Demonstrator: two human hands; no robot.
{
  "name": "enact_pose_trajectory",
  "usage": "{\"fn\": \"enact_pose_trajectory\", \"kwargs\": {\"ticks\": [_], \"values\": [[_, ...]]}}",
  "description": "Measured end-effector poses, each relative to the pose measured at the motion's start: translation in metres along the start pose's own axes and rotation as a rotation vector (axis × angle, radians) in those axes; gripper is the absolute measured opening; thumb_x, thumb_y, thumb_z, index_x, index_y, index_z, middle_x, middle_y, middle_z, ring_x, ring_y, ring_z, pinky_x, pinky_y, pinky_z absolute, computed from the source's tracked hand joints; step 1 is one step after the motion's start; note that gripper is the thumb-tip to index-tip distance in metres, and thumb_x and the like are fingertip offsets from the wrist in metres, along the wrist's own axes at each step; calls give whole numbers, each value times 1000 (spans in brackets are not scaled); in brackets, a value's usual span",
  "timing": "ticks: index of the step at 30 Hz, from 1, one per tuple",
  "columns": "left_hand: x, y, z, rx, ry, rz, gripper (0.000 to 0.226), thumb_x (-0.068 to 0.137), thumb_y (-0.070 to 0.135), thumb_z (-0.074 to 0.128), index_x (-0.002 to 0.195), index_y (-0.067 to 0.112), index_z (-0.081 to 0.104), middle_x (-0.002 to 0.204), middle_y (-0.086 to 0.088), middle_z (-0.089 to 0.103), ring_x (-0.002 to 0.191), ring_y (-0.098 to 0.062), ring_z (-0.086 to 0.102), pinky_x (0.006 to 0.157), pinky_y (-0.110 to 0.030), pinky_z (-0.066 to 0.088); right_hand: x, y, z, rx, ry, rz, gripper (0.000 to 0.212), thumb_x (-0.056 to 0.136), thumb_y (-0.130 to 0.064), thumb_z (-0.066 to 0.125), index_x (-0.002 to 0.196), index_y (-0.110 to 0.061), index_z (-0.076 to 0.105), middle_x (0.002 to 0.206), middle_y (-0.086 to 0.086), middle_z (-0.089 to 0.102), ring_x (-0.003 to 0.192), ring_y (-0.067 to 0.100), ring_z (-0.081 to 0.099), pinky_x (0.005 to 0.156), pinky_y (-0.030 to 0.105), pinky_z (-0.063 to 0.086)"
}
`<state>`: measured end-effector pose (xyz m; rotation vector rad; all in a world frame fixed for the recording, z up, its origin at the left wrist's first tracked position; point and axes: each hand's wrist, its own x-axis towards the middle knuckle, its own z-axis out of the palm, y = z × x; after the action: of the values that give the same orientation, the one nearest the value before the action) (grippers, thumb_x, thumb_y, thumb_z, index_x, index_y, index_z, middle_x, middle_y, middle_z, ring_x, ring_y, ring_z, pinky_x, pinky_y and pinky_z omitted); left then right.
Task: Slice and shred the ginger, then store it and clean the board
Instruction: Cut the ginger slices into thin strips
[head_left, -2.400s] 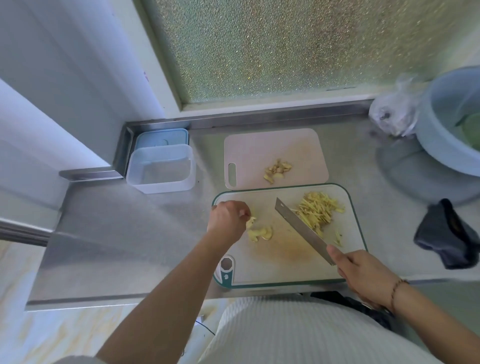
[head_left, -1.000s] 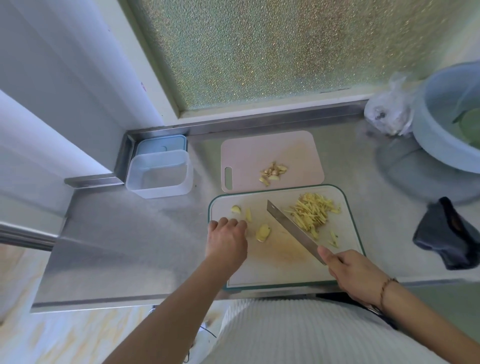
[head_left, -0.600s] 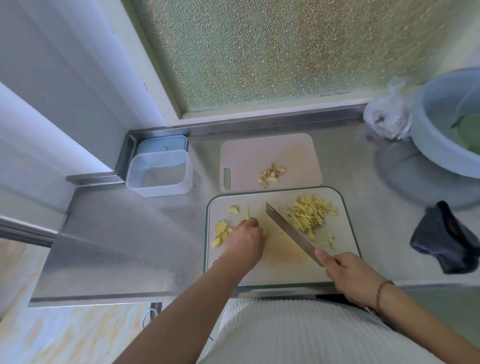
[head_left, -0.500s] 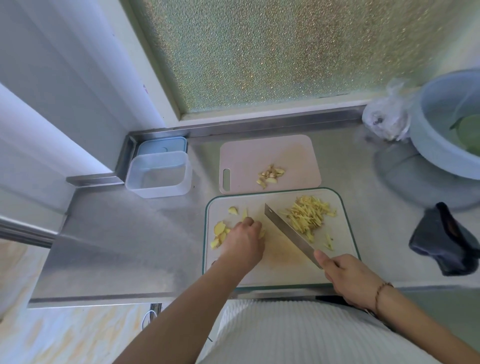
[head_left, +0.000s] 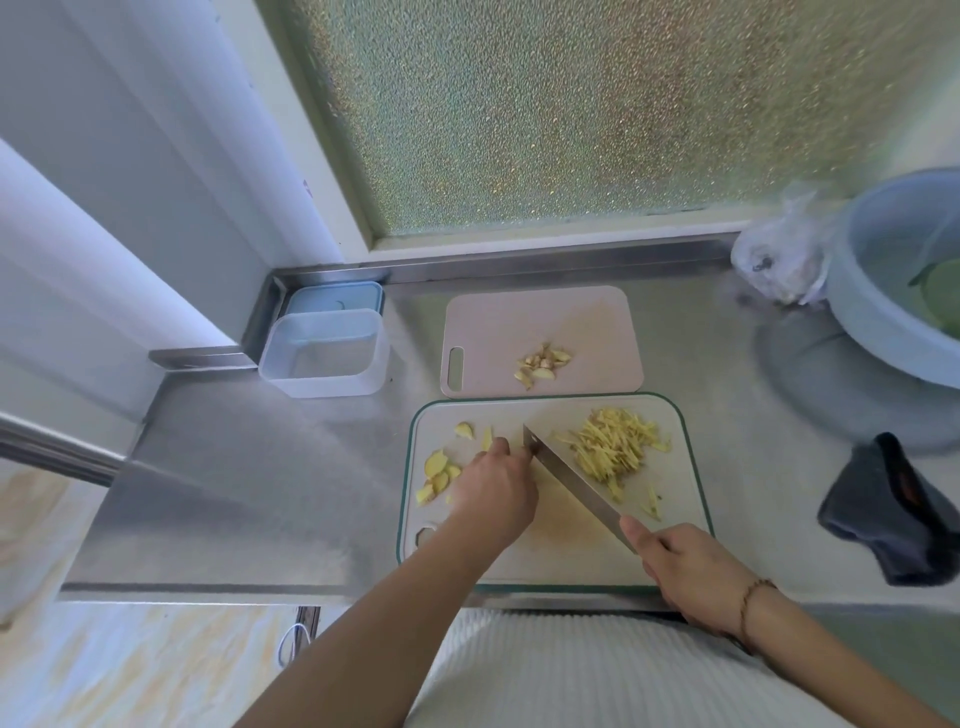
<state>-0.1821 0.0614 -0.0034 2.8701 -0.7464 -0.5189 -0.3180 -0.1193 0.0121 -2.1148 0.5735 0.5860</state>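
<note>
Left hand (head_left: 496, 491) presses thin, slippery ginger slices (head_left: 438, 475) at board's nine o'clock; right hand (head_left: 685, 569) grips knife (head_left: 571, 480).

Left hand (head_left: 496, 491) curled palm-down, right hand (head_left: 691, 571) gripping knife (head_left: 571, 480)

A steel counter (head_left: 234, 467) fills the middle of the frame. In its upper left corner sits a clear plastic tub (head_left: 324, 353) with a blue lid (head_left: 335, 296) behind it. At centre, a pink board (head_left: 540, 322) lies just above a green-rimmed cutting board (head_left: 685, 467). At right are a crumpled plastic bag (head_left: 774, 265), a pale basin (head_left: 872, 322) and a dark cloth (head_left: 888, 514).
</note>
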Motion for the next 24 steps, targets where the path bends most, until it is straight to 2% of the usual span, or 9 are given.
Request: {"fn": "enact_pose_trajectory", "kwargs": {"ticks": [4,8,10,12,15,19,21,23,24], "values": [[0,1,2,-32,9,-56,26,99,22,47,120,12,58,109,-8,51,99,-32,60,77,-43,55,1,1,-2,-19,-18,-5,67,76,-80,25,56,-17,35,48,-1,36,44,15,36,56,28,36],[-3,4,3,-84,13,-111,32,97,22,49,129,15,50,114,-9,50,104,-33,58,80,-41,53,0,0,-2,-32,-33,-4,66,79,-78,25,55,-17,34,47,-2,36,42,13,36,56,28,37],[-3,6,2,-99,20,-149,30,97,21,50,126,14,52,114,-9,50,103,-33,58,80,-42,54,-1,-2,-2,-31,-40,4,65,82,-75,26,54,-16,35,45,-3,36,39,11,36,55,27,37],[-1,9,0,-161,29,-207,23,95,20,53,116,10,58,111,-11,51,97,-34,60,75,-41,54,-3,-3,-1,-26,-40,12,64,83,-73,27,55,-16,34,45,-3,35,37,9,34,52,26,34],[0,19,1,-284,32,-242,20,95,21,59,108,7,64,109,-11,55,92,-32,62,67,-33,46,-6,-2,-2,-21,-37,32,62,87,-69,28,58,-16,36,49,-3,37,40,9,36,52,25,33],[-8,41,16,-405,38,-195,24,91,26,69,106,7,66,100,-5,53,93,-28,59,72,-30,43,-8,-2,-4,-41,-23,46,61,89,-66,27,60,-14,37,53,0,40,48,12,40,50,25,33],[-13,41,29,-418,44,-122,21,90,21,69,104,5,67,100,-7,55,91,-29,59,77,-34,49,-9,-2,-6,-40,-25,54,60,90,-65,27,58,-15,36,51,-1,39,48,12,40,49,24,33],[-17,31,43,-421,158,21,18,90,20,67,96,3,68,97,-11,60,80,-31,61,71,-40,55,-8,-1,-9,-43,-39,52,60,89,-66,26,58,-15,35,49,-2,37,45,11,38,48,24,32],[-17,24,51,-405,234,83,20,89,23,64,94,5,69,95,-11,61,75,-30,63,65,-37,57,-8,-1,-10,-52,-47,44,61,86,-68,25,58,-15,35,49,-2,35,44,10,36,48,23,31]]}}
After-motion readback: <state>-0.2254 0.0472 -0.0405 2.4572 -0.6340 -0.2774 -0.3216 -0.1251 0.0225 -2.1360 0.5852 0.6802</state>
